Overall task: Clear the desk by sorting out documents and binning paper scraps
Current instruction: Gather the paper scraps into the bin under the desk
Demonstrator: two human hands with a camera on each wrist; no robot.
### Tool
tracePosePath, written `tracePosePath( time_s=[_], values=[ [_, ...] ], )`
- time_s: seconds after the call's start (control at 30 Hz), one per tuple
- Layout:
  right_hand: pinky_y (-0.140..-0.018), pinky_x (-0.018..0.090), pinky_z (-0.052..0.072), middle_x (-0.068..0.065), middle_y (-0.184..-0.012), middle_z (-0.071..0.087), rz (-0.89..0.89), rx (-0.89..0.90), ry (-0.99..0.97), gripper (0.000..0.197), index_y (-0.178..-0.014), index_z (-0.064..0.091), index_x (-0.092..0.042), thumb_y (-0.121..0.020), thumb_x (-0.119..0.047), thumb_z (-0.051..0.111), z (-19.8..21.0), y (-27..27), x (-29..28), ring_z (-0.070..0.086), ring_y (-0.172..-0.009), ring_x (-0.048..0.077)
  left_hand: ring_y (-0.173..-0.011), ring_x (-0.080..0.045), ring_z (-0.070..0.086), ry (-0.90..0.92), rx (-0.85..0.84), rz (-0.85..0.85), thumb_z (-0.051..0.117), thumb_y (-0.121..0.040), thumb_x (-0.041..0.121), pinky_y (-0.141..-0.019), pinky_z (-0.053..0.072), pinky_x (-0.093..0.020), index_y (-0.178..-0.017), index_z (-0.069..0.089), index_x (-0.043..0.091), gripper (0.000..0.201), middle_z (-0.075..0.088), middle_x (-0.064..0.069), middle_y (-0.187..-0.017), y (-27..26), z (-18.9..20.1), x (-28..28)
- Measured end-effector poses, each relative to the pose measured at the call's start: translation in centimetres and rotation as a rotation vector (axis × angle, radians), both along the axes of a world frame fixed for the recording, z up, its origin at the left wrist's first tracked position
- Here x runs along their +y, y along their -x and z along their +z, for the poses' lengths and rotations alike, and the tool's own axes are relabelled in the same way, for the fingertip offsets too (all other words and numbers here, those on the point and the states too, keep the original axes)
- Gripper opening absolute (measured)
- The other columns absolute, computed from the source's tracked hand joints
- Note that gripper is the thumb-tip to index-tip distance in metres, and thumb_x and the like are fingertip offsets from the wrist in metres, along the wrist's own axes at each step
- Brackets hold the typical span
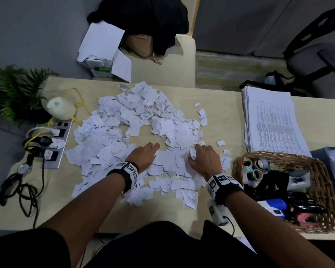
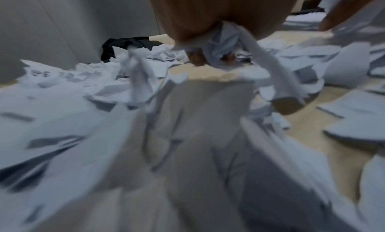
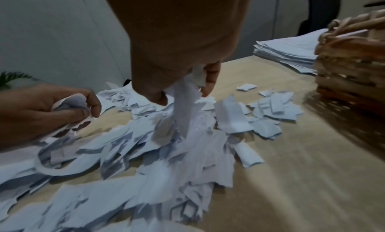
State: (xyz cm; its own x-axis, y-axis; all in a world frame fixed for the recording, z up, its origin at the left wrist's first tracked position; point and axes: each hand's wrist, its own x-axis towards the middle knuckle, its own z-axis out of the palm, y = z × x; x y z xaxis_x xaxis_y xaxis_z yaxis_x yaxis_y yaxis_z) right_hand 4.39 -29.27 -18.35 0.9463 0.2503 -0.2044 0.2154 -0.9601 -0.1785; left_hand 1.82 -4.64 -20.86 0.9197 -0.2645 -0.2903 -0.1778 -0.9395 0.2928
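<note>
Across the tabletop (image 1: 221, 117): pale wood carrying everything here; bare patches show at the right and near edges, the middle is buried in paper.
Paper scraps (image 1: 124, 120): torn white pieces spread in a broad ring from the far edge to the near edge, thickest at left and centre, with stray bits trailing toward the basket. They lie loose and overlapping, so they probably have to be gathered by the handful, not picked singly.
Documents (image 1: 271, 120): a squared stack of printed sheets at the far right, well apart from the scraps, which suggests the sorting part is largely done.
Wicker basket (image 1: 321, 171): near right corner, holding tape rolls and tools; it sits just beside the outermost scraps.
Power strip (image 1: 58, 144): left side, with yellow and black cables, touching the edge of the scrap field.
Left hand (image 1: 143, 154): low on the near middle of the pile; the wrist views show its fingers curled round a wad of scraps, apparently to bunch them for carrying.
Right hand (image 1: 205, 157): just right of the left one, clenched on a crumpled strip that hangs from between thumb and fingers.
Bin: none visible in any view, so where the handfuls go cannot be told.
Progress: judged early in the binning; most scraps remain on the tabletop.
</note>
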Motion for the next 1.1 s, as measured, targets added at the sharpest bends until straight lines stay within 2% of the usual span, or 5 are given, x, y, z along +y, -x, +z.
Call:
tracePosePath(
  time_s=[0.2, 0.4, 0.73, 0.93, 1.1],
  values=[
    [-0.057, 0.039, 0.046, 0.014, -0.088, 0.056, -0.207, 0.022, -0.296, 0.015, -0.094, 0.049, -0.005, -0.08, -0.003, 0.054, 1.5, 2.1, -0.3, 0.056, -0.072, 0.036, -0.075, -0.035, 0.059, 0.242, 0.052, 0.078, 0.044, -0.099, 0.028, -0.067, 0.05, -0.04, -0.108, 0.053, 0.013, 0.02, 0.064, -0.015, -0.085, -2.1, 1.9, -1.4],
    [-0.056, 0.01, 0.041, -0.001, -0.079, 0.066, -0.528, -0.074, -0.632, 0.027, -0.109, 0.048, -0.014, -0.089, 0.003, 0.045, 4.2, 4.5, -2.8, 0.062, -0.071, 0.016, -0.055, -0.019, 0.052, 0.592, 0.084, 0.206, 0.054, -0.097, 0.036, -0.054, 0.039, -0.028, -0.088, 0.057, 0.008, 0.03, 0.058, -0.009, -0.064, -6.1, 6.0, -5.4],
    [-0.078, 0.039, 0.051, 0.0, -0.085, 0.065, -0.911, -0.275, -0.955, 0.007, -0.092, 0.056, -0.027, -0.09, -0.021, 0.055, 6.7, 9.7, -9.7, 0.063, -0.083, 0.019, -0.052, -0.014, 0.049, 0.778, 0.261, -0.009, 0.059, -0.093, 0.033, -0.063, 0.048, -0.032, -0.076, 0.056, 0.012, 0.027, 0.057, 0.002, -0.059, -7.5, 10.2, -18.6],
    [-0.045, 0.019, 0.038, 0.003, -0.073, 0.062, -1.219, -0.408, -1.186, 0.014, -0.104, 0.056, -0.014, -0.095, -0.005, 0.052, 6.9, 16.9, -15.6, 0.05, -0.054, 0.01, -0.067, -0.018, 0.052, 0.901, 0.354, -0.135, 0.063, -0.092, 0.031, -0.067, 0.046, -0.033, -0.077, 0.057, 0.014, 0.023, 0.055, 0.001, -0.067, -1.7, 11.5, -30.0],
    [-0.042, 0.019, 0.032, -0.005, -0.065, 0.061, -1.475, -0.543, -1.145, 0.013, -0.098, 0.054, -0.02, -0.095, -0.007, 0.053, 5.3, 25.4, -21.6, 0.051, -0.049, 0.007, -0.067, -0.02, 0.052, 0.882, 0.626, -0.352, 0.065, -0.091, 0.025, -0.068, 0.043, -0.033, -0.077, 0.058, 0.013, 0.02, 0.055, -0.003, -0.068, 6.9, 10.9, -40.8]
  ],
)
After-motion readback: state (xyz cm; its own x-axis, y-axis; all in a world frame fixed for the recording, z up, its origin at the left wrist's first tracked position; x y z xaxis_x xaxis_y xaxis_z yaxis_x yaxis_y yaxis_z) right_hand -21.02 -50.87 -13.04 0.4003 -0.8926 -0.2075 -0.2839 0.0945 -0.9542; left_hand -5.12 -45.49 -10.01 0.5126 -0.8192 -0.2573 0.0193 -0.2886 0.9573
